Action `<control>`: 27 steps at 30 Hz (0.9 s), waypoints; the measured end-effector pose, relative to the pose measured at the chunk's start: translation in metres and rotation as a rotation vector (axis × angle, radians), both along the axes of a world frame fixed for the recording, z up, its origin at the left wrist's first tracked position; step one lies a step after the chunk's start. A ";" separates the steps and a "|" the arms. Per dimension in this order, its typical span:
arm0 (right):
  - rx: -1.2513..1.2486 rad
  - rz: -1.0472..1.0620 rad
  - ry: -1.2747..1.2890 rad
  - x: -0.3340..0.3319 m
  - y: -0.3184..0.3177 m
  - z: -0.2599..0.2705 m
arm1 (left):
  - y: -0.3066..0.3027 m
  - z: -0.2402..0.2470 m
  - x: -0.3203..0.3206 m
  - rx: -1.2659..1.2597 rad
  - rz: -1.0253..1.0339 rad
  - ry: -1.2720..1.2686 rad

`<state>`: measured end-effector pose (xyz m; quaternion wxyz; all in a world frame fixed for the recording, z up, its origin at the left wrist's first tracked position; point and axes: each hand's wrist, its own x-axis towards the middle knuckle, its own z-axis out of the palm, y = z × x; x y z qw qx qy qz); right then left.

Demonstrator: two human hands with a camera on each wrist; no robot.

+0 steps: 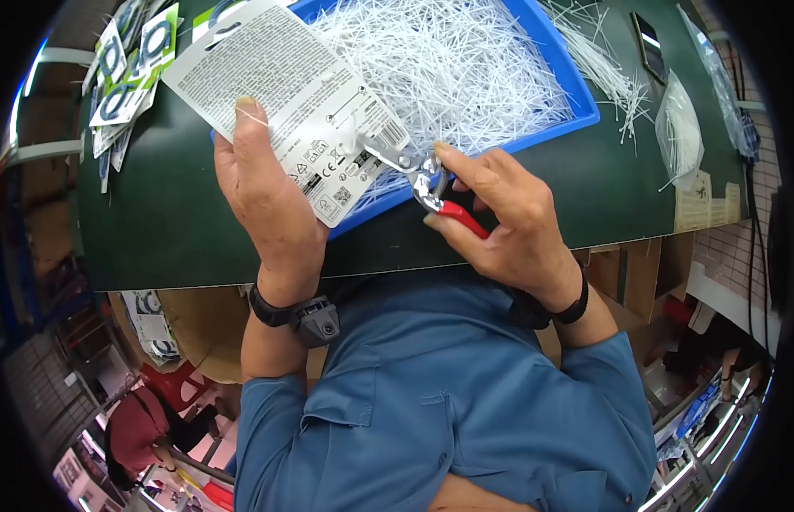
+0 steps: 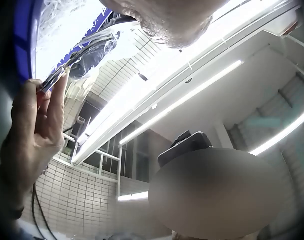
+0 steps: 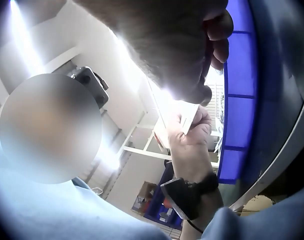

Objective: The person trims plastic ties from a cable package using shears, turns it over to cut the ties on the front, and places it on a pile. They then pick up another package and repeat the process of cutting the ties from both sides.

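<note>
In the head view my left hand (image 1: 269,192) holds a white printed blister card (image 1: 286,94), thumb lying over its back. The card is tilted, with barcode and small print facing up. My right hand (image 1: 521,209) grips a pair of cutting pliers (image 1: 426,181) with red handles. Their metal tips overlap the lower right part of the card, by a small white piece near the barcode. Behind the card lies a blue tray (image 1: 546,38) heaped with thin white plastic ties (image 1: 457,72). The left wrist view shows the right hand and tool from the side.
Several carded packages (image 1: 128,77) are piled at the left of the green table (image 1: 175,247). Right of the tray lie loose long white ties (image 1: 606,77), a phone (image 1: 649,44) and a clear bag (image 1: 679,132). Cardboard boxes (image 1: 205,328) stand below the table edge.
</note>
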<state>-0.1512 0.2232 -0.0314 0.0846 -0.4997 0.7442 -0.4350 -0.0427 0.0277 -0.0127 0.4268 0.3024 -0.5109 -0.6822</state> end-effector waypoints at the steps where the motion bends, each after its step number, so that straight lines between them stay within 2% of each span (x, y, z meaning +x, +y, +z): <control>1: -0.019 0.026 -0.013 0.001 0.002 -0.002 | 0.000 0.003 0.000 0.032 -0.003 0.009; 15: -0.029 0.036 -0.012 0.004 0.003 -0.002 | 0.006 -0.001 -0.006 0.080 0.044 0.038; 19: -0.019 0.018 0.050 0.006 0.003 -0.003 | 0.009 -0.007 -0.011 0.089 0.021 0.147; 22: 0.056 0.017 -0.034 0.005 0.005 0.002 | 0.011 -0.007 -0.014 0.163 0.019 0.163; 27: -0.011 -0.001 0.017 0.003 0.001 0.006 | 0.011 -0.004 -0.014 0.143 -0.007 0.166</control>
